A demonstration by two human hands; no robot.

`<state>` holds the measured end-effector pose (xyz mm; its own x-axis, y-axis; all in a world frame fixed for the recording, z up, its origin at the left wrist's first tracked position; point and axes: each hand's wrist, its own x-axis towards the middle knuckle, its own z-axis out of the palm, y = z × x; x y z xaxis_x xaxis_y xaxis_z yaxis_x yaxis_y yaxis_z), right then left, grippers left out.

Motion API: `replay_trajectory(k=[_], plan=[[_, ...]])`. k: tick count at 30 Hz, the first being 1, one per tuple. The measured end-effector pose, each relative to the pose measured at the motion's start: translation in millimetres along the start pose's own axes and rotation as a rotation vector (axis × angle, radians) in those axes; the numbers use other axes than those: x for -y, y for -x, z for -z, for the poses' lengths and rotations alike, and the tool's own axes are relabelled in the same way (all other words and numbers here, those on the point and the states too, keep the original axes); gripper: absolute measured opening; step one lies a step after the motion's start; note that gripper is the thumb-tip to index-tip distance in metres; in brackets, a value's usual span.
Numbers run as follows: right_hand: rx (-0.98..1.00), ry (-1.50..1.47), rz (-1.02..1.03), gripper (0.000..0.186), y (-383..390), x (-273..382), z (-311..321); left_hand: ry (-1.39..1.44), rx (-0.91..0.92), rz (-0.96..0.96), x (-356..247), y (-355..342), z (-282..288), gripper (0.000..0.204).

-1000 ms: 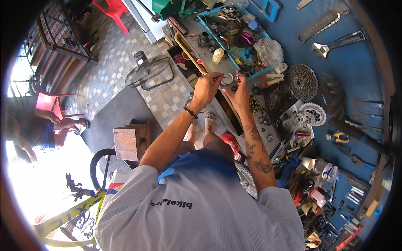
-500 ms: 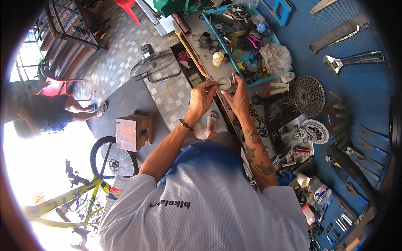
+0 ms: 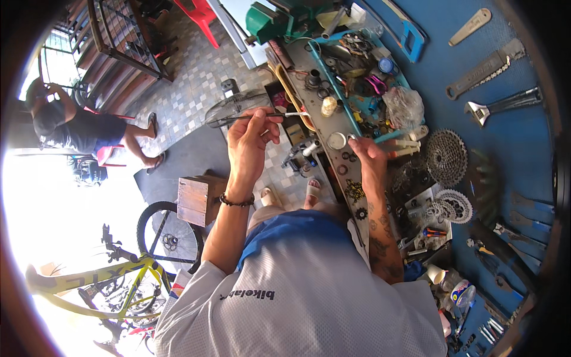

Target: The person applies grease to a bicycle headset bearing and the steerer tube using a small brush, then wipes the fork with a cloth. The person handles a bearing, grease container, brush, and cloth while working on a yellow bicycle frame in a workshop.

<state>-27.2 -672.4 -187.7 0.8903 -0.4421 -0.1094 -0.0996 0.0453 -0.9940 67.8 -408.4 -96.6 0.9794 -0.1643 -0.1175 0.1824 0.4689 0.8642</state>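
Observation:
My left hand [image 3: 253,140] is closed around a thin brush [image 3: 275,115]. It has a dark handle, and its pale end points right over the bench edge. My right hand [image 3: 372,163] is by the workbench, fingers bent together; a small pale bit shows at the fingertips, too small to name. Just left of those fingertips, a small round tin [image 3: 336,141] with pale contents sits on the grey bench [image 3: 323,124]. Behind the tin stands a small yellowish-white bottle [image 3: 328,107]. Small dark rings [image 3: 346,156] lie near the tin.
A blue tray [image 3: 333,77] crowded with parts takes up the back of the bench. Cassettes [image 3: 446,157] and tools such as an adjustable wrench [image 3: 499,107] hang at right. A fan [image 3: 238,107], wooden stool [image 3: 199,196] and yellow bike [image 3: 107,276] are left; a person [image 3: 89,128] sits beyond.
My left hand has moved left and lifted the brush away from the tin. The tin, earlier between my hands, now sits on the bench. My right hand has moved right and lower.

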Motion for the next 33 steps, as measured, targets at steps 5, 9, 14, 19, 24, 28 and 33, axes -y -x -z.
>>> replay_trajectory(k=[5,9,14,19,24,28,33], plan=[[0.238,-0.593,-0.13,0.026,15,47,-49,0.074,0.059,-0.098,-47,21,18,0.025],[0.404,-0.573,-0.022,0.04,27,84,-85,-0.06,0.056,-0.215,-79,43,22,0.023],[0.468,-0.293,0.289,0.052,39,113,-116,-0.275,0.009,-0.333,-109,61,18,0.019],[0.487,-0.239,0.398,0.053,43,123,-132,-0.26,0.02,-0.324,-121,62,20,0.018],[0.481,-0.24,0.407,0.058,47,130,-138,-0.328,0.012,-0.354,-127,61,21,0.019],[0.476,-0.198,0.417,0.062,48,133,-140,-0.344,0.06,-0.351,-128,61,20,0.018],[0.468,-0.173,0.475,0.061,46,133,-142,-0.376,0.17,-0.385,-132,60,22,0.018]])
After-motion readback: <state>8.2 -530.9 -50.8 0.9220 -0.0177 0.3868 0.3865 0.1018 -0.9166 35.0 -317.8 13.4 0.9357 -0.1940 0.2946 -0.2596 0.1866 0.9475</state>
